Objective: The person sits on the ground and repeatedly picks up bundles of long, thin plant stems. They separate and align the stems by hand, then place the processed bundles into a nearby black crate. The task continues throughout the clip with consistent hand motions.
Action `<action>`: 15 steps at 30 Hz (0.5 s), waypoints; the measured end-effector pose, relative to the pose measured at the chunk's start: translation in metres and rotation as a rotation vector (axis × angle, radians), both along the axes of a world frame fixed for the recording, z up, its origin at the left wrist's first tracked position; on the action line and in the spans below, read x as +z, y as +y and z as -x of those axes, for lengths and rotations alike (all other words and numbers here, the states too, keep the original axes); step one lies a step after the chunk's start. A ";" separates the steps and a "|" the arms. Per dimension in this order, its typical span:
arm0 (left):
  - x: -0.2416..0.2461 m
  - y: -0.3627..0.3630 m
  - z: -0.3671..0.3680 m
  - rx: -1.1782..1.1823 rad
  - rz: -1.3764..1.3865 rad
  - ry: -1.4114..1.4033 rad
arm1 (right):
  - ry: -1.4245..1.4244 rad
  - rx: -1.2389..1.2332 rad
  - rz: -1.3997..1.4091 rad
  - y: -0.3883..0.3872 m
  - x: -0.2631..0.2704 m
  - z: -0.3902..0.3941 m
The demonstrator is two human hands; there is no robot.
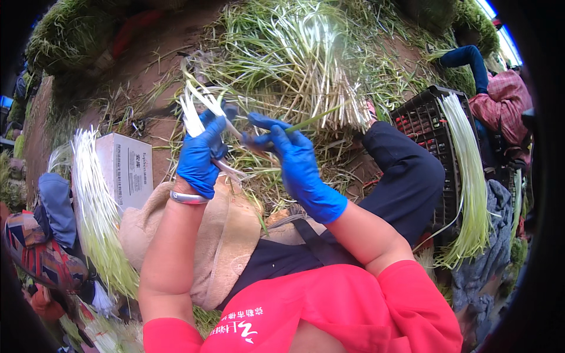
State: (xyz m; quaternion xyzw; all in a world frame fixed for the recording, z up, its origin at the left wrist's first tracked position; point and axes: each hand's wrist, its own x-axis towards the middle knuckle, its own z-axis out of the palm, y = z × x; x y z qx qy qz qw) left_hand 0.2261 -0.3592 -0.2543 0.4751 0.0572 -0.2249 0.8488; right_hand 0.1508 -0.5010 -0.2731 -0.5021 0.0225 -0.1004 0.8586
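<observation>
My left hand [201, 152], in a blue glove, is wrapped around a small bunch of peeled white stalks [190, 115]. Their lower ends poke out below the palm. My right hand [298, 163], gloved the same way, is close by at the right, its fingertips somewhat blurred. A green leaf strip [315, 118] runs out from between its thumb and fingers. One stalk with a brownish base [256, 145] spans the gap between both hands. Beyond them on the ground lies a large heap of unpeeled leafy stalks [309, 84], roots pointing towards me.
At left, a white carton [132, 170] bearing writing stands beside a long bundle of pale stalks [95, 198]. Another bundle [468, 185] hangs over a black plastic crate [435, 119] at right. A tan towel [220, 238] covers my leg. Another person [503, 106] sits far right.
</observation>
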 end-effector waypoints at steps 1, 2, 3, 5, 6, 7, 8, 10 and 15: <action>0.006 0.007 -0.006 0.043 0.100 -0.019 | -0.006 0.047 0.017 -0.006 0.000 0.006; 0.013 0.016 -0.017 0.085 0.234 -0.032 | 0.060 0.044 0.079 -0.013 -0.003 0.015; 0.018 0.023 -0.022 0.104 0.235 -0.043 | 0.059 0.096 0.079 -0.021 -0.008 0.026; 0.024 0.035 -0.028 0.162 0.184 -0.095 | 0.118 0.237 0.627 -0.043 -0.031 0.035; 0.026 0.038 -0.029 0.112 0.092 -0.129 | 0.256 0.438 1.296 -0.063 -0.044 0.042; 0.025 0.038 -0.028 0.102 0.087 -0.128 | 0.471 0.751 1.769 -0.079 -0.060 0.047; 0.024 0.038 -0.027 0.081 0.049 -0.143 | 0.529 0.832 1.848 -0.100 -0.075 0.054; 0.025 0.036 -0.023 0.019 0.037 -0.215 | 0.610 0.924 1.928 -0.129 -0.108 0.062; 0.054 0.064 -0.040 0.243 0.617 -0.089 | 0.831 1.000 2.042 -0.169 -0.152 0.080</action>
